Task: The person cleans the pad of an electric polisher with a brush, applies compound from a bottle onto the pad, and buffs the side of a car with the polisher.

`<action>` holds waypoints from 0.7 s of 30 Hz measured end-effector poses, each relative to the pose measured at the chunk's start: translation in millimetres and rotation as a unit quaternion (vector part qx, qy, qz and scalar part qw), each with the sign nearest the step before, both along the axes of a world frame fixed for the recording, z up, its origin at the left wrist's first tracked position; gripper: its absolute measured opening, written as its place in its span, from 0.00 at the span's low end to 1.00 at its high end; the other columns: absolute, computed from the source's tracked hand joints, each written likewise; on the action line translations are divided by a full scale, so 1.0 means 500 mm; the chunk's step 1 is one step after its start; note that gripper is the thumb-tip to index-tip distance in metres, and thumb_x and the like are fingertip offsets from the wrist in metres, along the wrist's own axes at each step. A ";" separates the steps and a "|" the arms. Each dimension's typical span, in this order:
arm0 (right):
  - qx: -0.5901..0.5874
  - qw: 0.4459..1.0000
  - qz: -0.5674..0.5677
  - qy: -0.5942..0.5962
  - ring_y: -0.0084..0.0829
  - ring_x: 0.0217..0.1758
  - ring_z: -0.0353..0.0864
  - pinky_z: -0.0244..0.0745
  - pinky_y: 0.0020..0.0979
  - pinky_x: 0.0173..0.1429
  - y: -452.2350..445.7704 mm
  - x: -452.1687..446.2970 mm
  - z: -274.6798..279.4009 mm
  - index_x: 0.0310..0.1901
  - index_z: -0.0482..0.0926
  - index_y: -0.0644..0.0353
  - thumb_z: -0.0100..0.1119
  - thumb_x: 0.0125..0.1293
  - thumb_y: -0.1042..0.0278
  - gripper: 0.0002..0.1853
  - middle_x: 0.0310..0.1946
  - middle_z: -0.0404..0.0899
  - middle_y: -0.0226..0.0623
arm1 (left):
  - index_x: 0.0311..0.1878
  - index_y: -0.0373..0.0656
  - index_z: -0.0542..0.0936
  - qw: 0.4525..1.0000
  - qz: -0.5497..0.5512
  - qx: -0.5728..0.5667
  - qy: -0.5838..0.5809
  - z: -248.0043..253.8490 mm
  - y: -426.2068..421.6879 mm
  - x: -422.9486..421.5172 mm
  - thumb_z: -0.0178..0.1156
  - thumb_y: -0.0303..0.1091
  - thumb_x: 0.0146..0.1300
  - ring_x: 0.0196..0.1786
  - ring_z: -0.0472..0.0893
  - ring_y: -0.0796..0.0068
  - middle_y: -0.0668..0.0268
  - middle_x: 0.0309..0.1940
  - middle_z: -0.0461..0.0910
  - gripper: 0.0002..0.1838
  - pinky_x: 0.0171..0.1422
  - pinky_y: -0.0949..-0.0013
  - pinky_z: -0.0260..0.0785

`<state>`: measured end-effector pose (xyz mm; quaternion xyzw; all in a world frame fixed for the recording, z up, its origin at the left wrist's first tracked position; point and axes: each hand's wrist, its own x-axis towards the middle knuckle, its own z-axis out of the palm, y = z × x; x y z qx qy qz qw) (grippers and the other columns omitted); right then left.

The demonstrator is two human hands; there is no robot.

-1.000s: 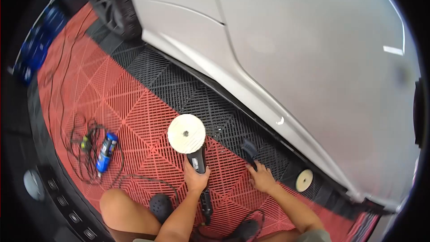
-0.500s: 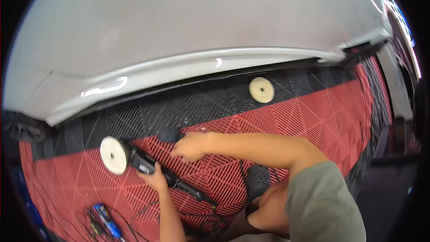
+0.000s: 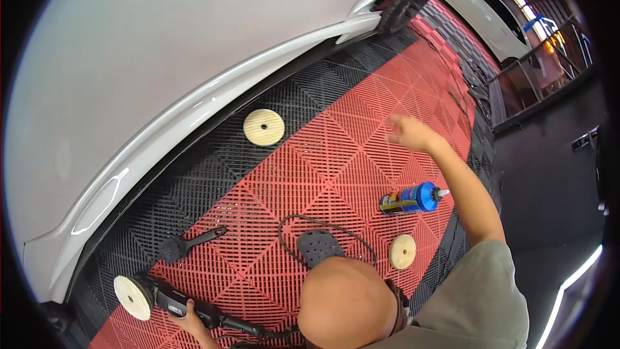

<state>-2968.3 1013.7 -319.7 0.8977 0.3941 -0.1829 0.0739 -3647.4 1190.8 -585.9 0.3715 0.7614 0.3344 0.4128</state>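
My left hand (image 3: 185,318) is closed round the body of a black polisher (image 3: 171,300), whose round pale pad (image 3: 132,298) faces left. Over the red floor tiles I stretch out my right hand (image 3: 412,133) with nothing in it, fingers apart. Nearest to it is a blue bottle (image 3: 413,199) with a pointed nozzle, lying on its side below. A black brush (image 3: 175,248) with a handle rests on the floor above the polisher. A loose round pad (image 3: 264,127) lies on the black tiles, and a smaller one (image 3: 403,251) sits near the bottle.
A white car's side (image 3: 148,58) fills the left, with its wheel (image 3: 412,1) at the top. A black cord (image 3: 284,220) loops round my clog (image 3: 320,247) on the ribbed floor. To the right stands a dark wall (image 3: 555,168); another car (image 3: 481,10) is farther back.
My view has swung to the right, bringing the bottle and smaller pad into sight. My right hand has left the brush and reached out rightward. My left hand still grips the polisher.
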 end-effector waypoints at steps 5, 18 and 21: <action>-0.476 0.864 -0.079 0.147 0.45 0.72 0.73 0.70 0.48 0.72 -0.099 -0.027 -0.138 0.76 0.65 0.52 0.74 0.46 0.28 0.58 0.71 0.72 0.45 | 0.77 0.28 0.53 0.989 -0.043 0.027 0.138 0.013 -0.020 0.059 0.75 0.28 0.50 0.61 0.78 0.47 0.39 0.65 0.70 0.54 0.67 0.57 0.70; -0.426 0.809 -0.174 0.366 0.42 0.61 0.81 0.78 0.43 0.63 -0.086 -0.072 -0.154 0.73 0.66 0.55 0.81 0.44 0.39 0.55 0.63 0.78 0.42 | 0.79 0.26 0.46 0.984 -0.018 0.036 0.175 0.019 0.006 0.122 0.80 0.36 0.47 0.74 0.63 0.44 0.38 0.74 0.56 0.64 0.78 0.53 0.54; -0.334 0.811 -0.179 0.446 0.39 0.61 0.80 0.78 0.43 0.64 0.020 -0.118 -0.139 0.75 0.63 0.56 0.76 0.54 0.40 0.52 0.64 0.76 0.44 | 0.78 0.24 0.43 0.990 -0.030 0.078 0.110 0.028 0.029 0.113 0.81 0.38 0.48 0.78 0.57 0.41 0.35 0.76 0.52 0.66 0.83 0.53 0.48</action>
